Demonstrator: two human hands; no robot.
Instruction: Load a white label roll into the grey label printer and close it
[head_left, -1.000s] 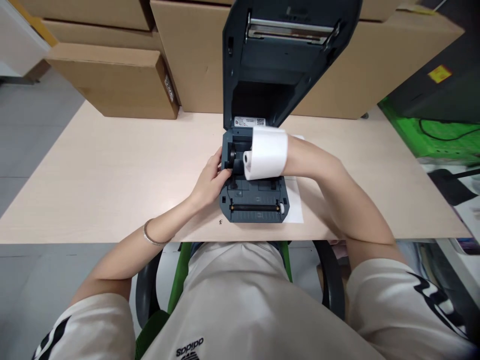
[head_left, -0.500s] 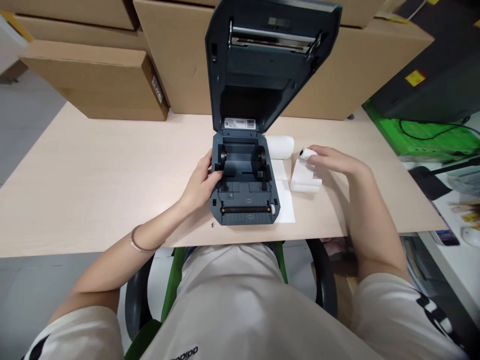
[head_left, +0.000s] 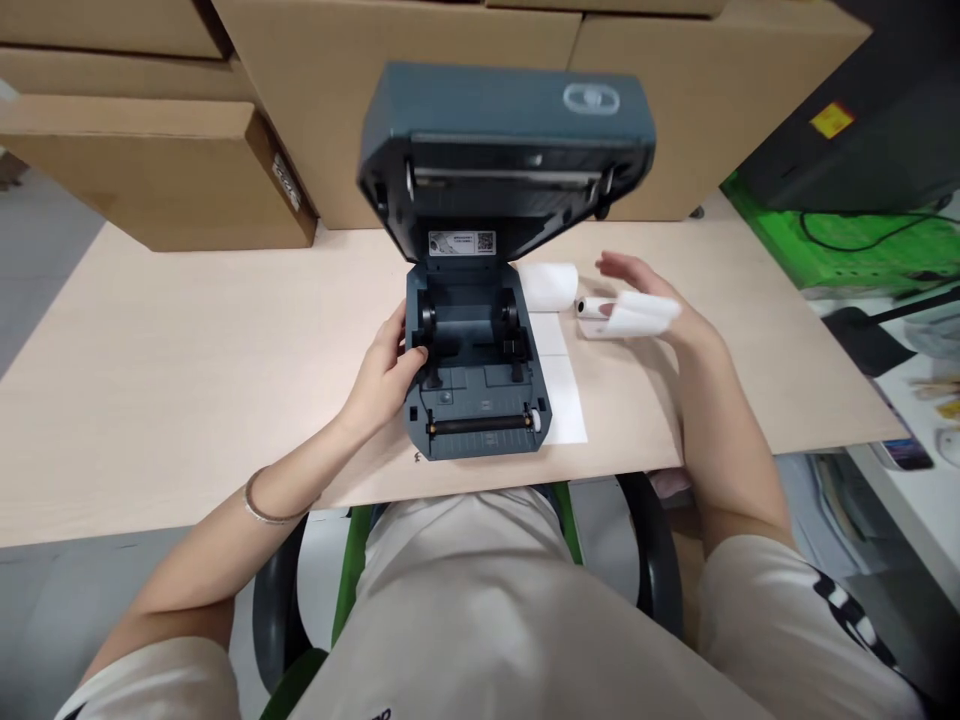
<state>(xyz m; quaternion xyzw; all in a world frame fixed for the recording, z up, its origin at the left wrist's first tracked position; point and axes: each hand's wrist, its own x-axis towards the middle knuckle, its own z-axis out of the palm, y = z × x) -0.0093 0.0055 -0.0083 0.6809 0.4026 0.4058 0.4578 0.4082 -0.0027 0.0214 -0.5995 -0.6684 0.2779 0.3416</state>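
Note:
A dark blue-grey label printer (head_left: 480, 385) stands on the table, its lid (head_left: 510, 110) raised at a slant over the back. My left hand (head_left: 386, 370) grips the printer's left side, thumb over the rim. To the right of the printer lie a larger white paper roll (head_left: 551, 287), with its sheet running toward the front edge, and a small white roll (head_left: 592, 307). My right hand (head_left: 649, 285) is just above and right of the small roll, its fingers stretched out; a loose strip of white paper (head_left: 641, 313) hides part of it. The printer's roll bay holds no roll.
Cardboard boxes (head_left: 420, 120) line the back of the table (head_left: 225, 380), with a flatter box (head_left: 157, 180) at the left. At the right are a green box (head_left: 877, 255) with a black cable and a black stand (head_left: 866, 340).
The printer's lid has tilted forward and lower. My right hand has let go of the small roll and moved slightly up, and the paper strip has swung rightward across it.

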